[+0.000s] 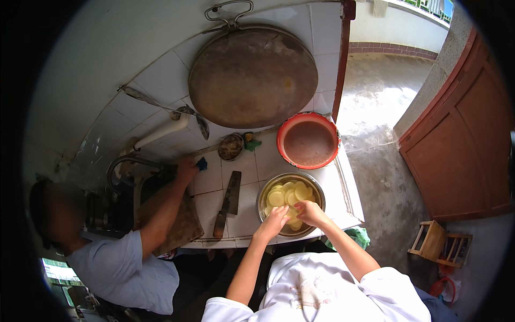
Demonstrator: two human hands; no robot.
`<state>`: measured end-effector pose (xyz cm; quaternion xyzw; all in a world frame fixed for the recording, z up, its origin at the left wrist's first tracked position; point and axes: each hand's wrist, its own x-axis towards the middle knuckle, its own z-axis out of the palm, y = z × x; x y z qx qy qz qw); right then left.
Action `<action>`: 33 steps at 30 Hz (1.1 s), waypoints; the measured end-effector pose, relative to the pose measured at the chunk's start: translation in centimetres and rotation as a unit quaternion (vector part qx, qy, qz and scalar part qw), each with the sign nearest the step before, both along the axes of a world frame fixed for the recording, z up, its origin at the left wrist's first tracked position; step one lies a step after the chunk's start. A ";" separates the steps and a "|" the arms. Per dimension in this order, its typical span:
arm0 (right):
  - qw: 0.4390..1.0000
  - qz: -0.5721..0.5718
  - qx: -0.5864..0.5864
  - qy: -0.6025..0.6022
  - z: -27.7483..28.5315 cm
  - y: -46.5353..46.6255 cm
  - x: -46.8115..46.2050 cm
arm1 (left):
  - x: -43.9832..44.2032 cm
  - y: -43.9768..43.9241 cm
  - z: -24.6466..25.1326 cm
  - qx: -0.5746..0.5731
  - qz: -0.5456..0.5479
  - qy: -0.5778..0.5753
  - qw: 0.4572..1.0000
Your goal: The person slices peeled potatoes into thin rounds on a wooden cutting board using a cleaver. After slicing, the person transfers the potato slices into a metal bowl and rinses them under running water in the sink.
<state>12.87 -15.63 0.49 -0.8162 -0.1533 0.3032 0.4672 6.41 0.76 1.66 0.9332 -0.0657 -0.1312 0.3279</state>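
Note:
A round metal bowl (pixel 320 191) of thin, pale yellow slices (pixel 287 194), which look like potato, stands near the counter's front edge. My left hand (pixel 274 222) reaches over its front left rim with the fingertips down at the slices. From the right, my right hand (pixel 310 213) dips in with bent fingers among the slices. The fingers of both hands lie close together, and whether either one grips a slice is hidden. To the left of the bowl lies a cleaver (pixel 231 197) with a dark blade, its wooden handle towards me.
Behind the bowl stands a red-rimmed basin (pixel 309 141) of brownish liquid. A small bowl (pixel 231 147) sits near the wall. At left, another person's hand (pixel 187 171) is beside the sink faucet (pixel 120 161) and a wooden board (pixel 177 221). A large round board (pixel 253 76) leans on the tiles.

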 end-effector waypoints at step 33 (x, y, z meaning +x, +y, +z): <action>0.950 -0.273 0.094 0.119 -2.5 4.4 0.5 | 2.9 -2.6 -6.0 -0.209 0.438 0.024 0.874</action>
